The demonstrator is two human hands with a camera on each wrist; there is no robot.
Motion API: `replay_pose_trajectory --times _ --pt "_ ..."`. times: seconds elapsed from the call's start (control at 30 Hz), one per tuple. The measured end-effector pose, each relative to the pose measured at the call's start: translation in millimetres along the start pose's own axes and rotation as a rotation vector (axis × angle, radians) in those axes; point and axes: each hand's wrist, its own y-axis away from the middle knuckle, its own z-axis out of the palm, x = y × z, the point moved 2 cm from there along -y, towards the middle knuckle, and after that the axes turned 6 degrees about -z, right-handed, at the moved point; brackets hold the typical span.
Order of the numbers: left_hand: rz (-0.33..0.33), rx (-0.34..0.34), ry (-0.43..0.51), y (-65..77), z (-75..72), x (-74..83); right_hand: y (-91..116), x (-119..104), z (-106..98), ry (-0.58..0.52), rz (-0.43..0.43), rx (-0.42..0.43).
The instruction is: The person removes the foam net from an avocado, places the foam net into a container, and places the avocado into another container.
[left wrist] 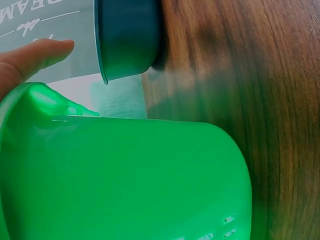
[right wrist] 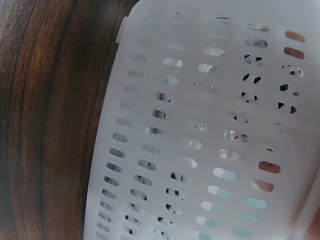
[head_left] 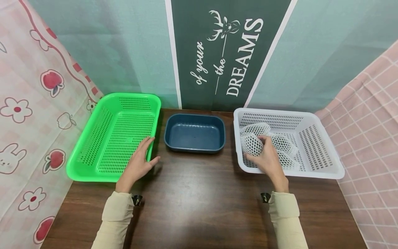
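Note:
In the head view, my right hand (head_left: 268, 159) reaches into the white basket (head_left: 331, 152) and grips a white foam fruit net (head_left: 252, 144) between thumb and fingers. Whatever the net may contain cannot be made out. Several more foam nets (head_left: 284, 144) lie beneath and beside it. My left hand (head_left: 138, 166) is at the right rim of the green basket (head_left: 74, 162), fingers extended and holding nothing. One finger (left wrist: 42, 56) shows above the green rim in the left wrist view. The right wrist view is mostly filled by the perforated basket wall (right wrist: 200, 125), which hides the grip.
Between the baskets stands a dark blue rectangular tub (head_left: 195, 138) with nothing in it. All three containers sit on a brown wooden table (head_left: 199, 200). A printed cloth (head_left: 130, 45) hangs behind, and patterned cloths flank both sides.

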Motion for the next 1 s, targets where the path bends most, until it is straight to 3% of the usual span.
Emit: replay_pose_trajectory --times 0.33,0.63,1.0 --pt "0.02 0.003 0.019 -0.3 -0.2 1.0 2.9 -3.2 -4.0 -0.019 -0.082 0.087" --pt "0.015 0.005 0.015 -0.2 0.9 0.4 12.7 -25.7 -11.8 -0.074 -0.153 0.18" --pt "-0.008 -0.001 -0.002 0.9 2.4 -0.4 25.6 -54.5 -5.4 -0.108 -0.312 0.184"
